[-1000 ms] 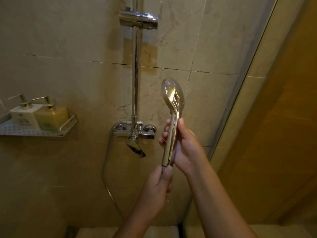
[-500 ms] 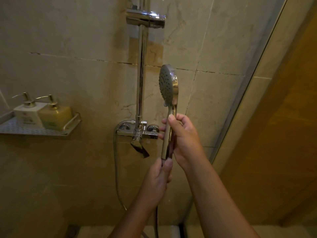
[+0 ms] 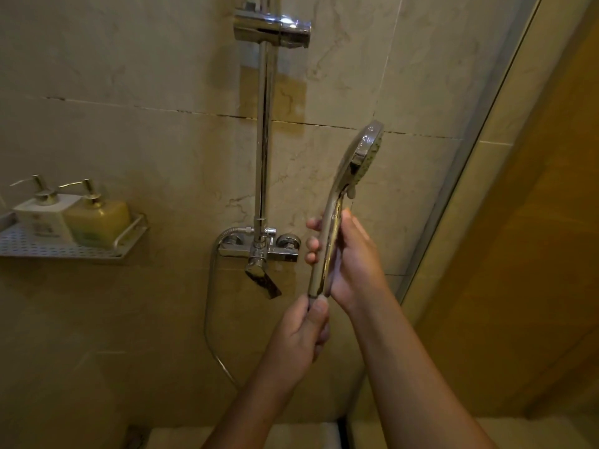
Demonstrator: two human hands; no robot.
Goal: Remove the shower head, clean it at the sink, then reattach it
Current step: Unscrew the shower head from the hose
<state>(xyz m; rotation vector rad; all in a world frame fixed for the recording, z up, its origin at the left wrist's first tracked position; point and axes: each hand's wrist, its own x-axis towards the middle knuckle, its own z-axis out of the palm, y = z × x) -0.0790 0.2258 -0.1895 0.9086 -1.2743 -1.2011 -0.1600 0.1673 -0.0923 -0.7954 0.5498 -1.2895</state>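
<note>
Gripping shower head (image 3: 363, 163) — right hand (image 3: 353, 264) (left hand (image 3: 298, 338) pinches base).

A perforated metal shelf (image 3: 58, 250) is hanging on the tiled wall (image 3: 136, 147) at 9 o'clock in the view, with its left end running out of frame. Two square pump bottles are standing upright on it, touching side by side. A white bottle (image 3: 43, 218) is sitting at the 9 o'clock end and a yellow bottle (image 3: 99, 222) at the 3 o'clock end, just inside the raised rail. Both pump spouts are pointing toward 9 o'clock.
</note>
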